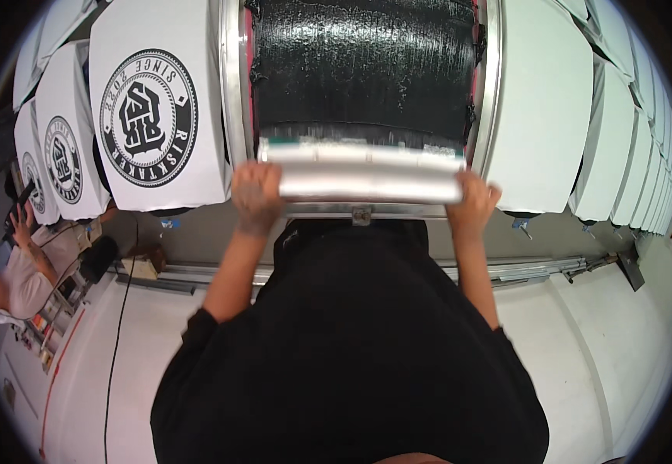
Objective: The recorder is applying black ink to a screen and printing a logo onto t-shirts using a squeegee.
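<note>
A wide silver squeegee (367,179) lies across the near end of a metal-framed printing screen (493,85), slightly blurred. Gripping its left end is my left hand (255,192), fingers closed around it. My right hand (472,203) is closed on the opposite end. Glossy black ink (363,69) coats the screen beyond the squeegee and is smeared along both inner edges. The squeegee's far edge meets the ink; its blade is mostly hidden. Whatever lies beneath the screen cannot be seen.
To the left, a white shirt (150,124) with a round black print sits on a board, with more printed ones behind. Plain white shirts (541,116) line the right. A dark cable (119,340) runs down the left. Another person (30,282) stands far left, one hand raised.
</note>
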A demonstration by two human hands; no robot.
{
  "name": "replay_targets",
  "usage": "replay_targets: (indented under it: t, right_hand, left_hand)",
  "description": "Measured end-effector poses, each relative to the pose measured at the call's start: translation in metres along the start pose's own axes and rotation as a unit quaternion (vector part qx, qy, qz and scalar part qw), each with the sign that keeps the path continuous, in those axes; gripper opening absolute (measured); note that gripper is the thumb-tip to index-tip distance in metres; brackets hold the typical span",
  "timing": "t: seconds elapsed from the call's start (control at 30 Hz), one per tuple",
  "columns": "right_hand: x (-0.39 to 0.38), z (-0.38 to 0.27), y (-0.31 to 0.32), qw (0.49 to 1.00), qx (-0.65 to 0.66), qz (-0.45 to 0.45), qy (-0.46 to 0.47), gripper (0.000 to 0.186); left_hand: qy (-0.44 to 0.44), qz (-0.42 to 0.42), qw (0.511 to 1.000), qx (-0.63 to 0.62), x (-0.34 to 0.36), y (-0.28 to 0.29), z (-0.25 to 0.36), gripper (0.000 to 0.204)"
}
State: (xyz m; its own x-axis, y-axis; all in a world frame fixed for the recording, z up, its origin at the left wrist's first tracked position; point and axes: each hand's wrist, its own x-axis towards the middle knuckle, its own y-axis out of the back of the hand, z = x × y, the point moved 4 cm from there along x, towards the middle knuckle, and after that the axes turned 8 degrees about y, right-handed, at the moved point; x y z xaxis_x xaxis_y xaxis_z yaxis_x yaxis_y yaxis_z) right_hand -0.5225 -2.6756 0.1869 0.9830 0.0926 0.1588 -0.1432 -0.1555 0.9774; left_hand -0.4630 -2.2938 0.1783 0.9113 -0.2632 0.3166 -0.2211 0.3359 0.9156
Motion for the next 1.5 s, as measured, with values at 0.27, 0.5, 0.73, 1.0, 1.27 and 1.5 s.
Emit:
replay_targets:
  t: [0.27,0.5,0.73,1.0,1.27,1.5]
  right_hand:
    - [0.253,0.082,-0.041,0.994,-0.085,-0.069,0.003,0.031]
    - [0.312,0.084,-0.007,0.986,-0.095,-0.128,0.057,0.037]
    - [0.037,-0.005,0.052,0.991,-0.006,-0.132,0.027,0.042]
    - [-0.05,-0.016,0.021,0.991,0.014,-0.127,-0.047,0.019]
    - [0.034,0.014,-0.009,1.0,0.015,0.003,0.016,0.022]
    - [0.261,0.078,-0.028,0.991,-0.074,-0.103,-0.042,0.033]
  left_hand:
    - [-0.058,0.012,0.998,0.031,0.245,-0.076,-0.069,0.03]
    - [0.055,-0.186,0.981,-0.024,0.307,-0.084,-0.105,0.05]
    - [0.017,-0.141,0.99,0.017,0.005,0.032,-0.018,0.029]
    - [0.059,-0.142,0.988,0.013,-0.062,0.028,0.003,0.02]
    - [0.016,-0.021,1.0,0.001,0.021,-0.018,-0.019,0.014]
    - [-0.008,-0.057,0.991,0.118,0.255,-0.075,-0.063,0.026]
